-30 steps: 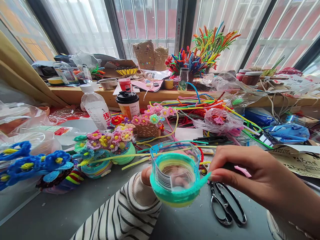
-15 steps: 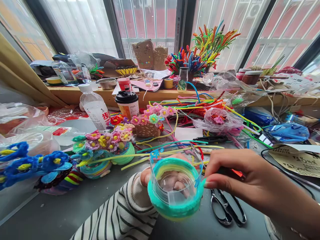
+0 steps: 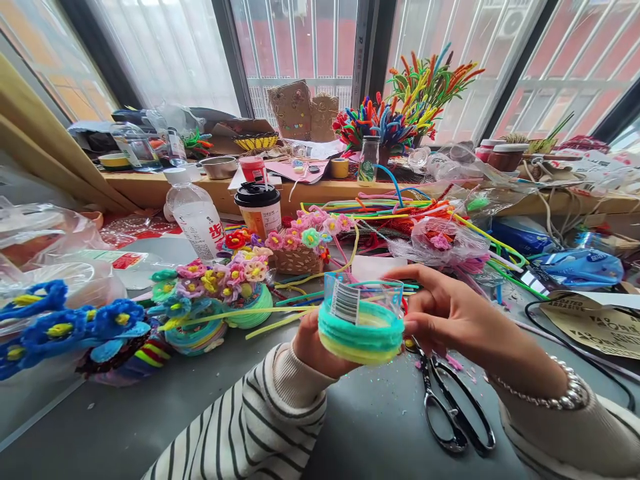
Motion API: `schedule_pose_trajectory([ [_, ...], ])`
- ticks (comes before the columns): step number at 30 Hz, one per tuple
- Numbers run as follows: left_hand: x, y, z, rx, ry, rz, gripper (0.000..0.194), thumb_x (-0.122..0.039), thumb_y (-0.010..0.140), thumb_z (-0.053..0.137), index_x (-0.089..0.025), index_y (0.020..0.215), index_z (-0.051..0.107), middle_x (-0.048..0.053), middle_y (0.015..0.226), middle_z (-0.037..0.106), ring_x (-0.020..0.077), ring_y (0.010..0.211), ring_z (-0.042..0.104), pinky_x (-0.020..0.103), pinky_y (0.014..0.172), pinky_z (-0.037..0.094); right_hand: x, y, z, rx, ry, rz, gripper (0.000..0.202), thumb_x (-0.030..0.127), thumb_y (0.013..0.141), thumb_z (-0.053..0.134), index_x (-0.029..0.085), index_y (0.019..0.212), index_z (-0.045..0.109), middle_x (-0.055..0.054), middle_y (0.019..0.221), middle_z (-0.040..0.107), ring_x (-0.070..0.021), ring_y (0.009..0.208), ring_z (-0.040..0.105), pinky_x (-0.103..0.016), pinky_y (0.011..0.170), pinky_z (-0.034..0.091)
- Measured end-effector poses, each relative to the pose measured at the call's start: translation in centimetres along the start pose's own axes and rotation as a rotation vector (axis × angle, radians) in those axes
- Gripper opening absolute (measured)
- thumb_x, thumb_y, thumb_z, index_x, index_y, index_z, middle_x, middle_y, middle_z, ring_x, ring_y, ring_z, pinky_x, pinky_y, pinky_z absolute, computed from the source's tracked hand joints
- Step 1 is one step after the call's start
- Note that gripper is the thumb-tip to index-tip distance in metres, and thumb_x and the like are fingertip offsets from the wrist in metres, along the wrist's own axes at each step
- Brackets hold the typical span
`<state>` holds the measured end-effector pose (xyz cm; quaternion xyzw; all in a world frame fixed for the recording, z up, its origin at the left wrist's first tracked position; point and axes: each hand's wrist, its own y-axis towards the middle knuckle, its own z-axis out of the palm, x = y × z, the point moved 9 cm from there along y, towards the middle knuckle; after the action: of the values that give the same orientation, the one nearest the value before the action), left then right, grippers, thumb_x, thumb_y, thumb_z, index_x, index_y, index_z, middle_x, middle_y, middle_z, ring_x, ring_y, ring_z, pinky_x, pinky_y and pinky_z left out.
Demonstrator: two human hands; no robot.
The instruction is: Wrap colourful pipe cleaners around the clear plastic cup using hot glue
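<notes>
A clear plastic cup (image 3: 365, 327) with a barcode sticker is wrapped round its lower part in teal and yellow fuzzy stems. My left hand (image 3: 320, 347) holds it from the left and beneath, most of the fingers hidden behind it. On the cup's right side, my right hand (image 3: 440, 313) has its thumb against the teal wrap and its fingers bent behind the rim. Black-handled scissors (image 3: 453, 407) lie on the grey table below my right hand. Yellow stems (image 3: 280, 320) stretch across the table behind the cup.
Blue fuzzy flowers (image 3: 65, 327) and pots of pastel flowers (image 3: 225, 280) stand at the left. A lidded paper cup (image 3: 260, 210) and a plastic bottle (image 3: 193, 213) are behind them. Loose coloured stems (image 3: 390, 207) lie at the back; a brown paper piece (image 3: 590, 320) is at the right.
The cup has tipped from showing its open top to a more upright side view, barcode now facing me. My right hand has moved closer round its right side, with the wrist bracelet now visible.
</notes>
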<state>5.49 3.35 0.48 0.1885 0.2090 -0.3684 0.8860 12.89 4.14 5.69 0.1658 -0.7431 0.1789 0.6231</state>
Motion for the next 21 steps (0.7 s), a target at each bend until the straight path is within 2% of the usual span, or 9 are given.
schedule_pose_trajectory([
  [3,-0.1,-0.2,0.9,0.047,-0.008,-0.035,0.059,-0.051,0.065,0.062,-0.016,0.112,0.058,0.009,0.109,0.063,0.0236,0.094,0.060,0.036,0.086,0.039,0.1,0.3,0.1,0.014,0.056,-0.043,0.072,0.035,0.073,0.065,0.019,0.133,0.029,0.009,0.048,0.047,-0.0049,0.039,0.043,-0.014,0.037,0.033],
  [10,0.0,0.1,1.4,0.074,-0.056,-0.068,0.061,-0.055,0.064,0.063,-0.016,0.111,0.058,0.007,0.104,0.067,0.0207,0.087,0.064,0.027,0.075,0.044,-0.4,0.4,0.6,0.085,0.032,-0.004,0.065,0.036,0.076,0.062,0.025,0.134,0.034,0.008,0.054,0.046,-0.0033,0.042,0.041,-0.013,0.038,0.033],
  [12,0.2,0.1,1.6,0.091,-0.068,-0.088,0.061,-0.055,0.064,0.063,-0.016,0.111,0.058,0.008,0.104,0.067,0.0201,0.088,0.065,0.026,0.075,0.044,-0.6,0.5,0.6,0.085,0.033,-0.010,0.061,0.037,0.075,0.062,0.026,0.131,0.039,0.008,0.054,0.046,-0.0033,0.042,0.042,-0.013,0.038,0.033],
  [16,0.7,0.1,1.8,0.133,-0.099,-0.140,0.066,-0.056,0.064,0.063,-0.011,0.112,0.058,0.011,0.103,0.067,0.0192,0.088,0.065,0.024,0.076,0.043,-0.8,0.6,0.5,0.061,0.026,-0.013,0.053,0.037,0.072,0.065,0.019,0.120,0.048,0.008,0.052,0.045,-0.0037,0.042,0.042,-0.013,0.036,0.030],
  [21,1.1,0.1,1.0,0.125,-0.122,-0.173,0.070,-0.061,0.067,0.057,-0.010,0.114,0.055,0.012,0.100,0.068,0.0227,0.089,0.064,0.029,0.078,0.043,-0.4,0.4,0.2,-0.010,-0.001,-0.043,0.035,0.041,0.072,0.064,0.017,0.094,0.053,0.007,0.052,0.048,-0.0034,0.041,0.038,-0.015,0.035,0.027],
])
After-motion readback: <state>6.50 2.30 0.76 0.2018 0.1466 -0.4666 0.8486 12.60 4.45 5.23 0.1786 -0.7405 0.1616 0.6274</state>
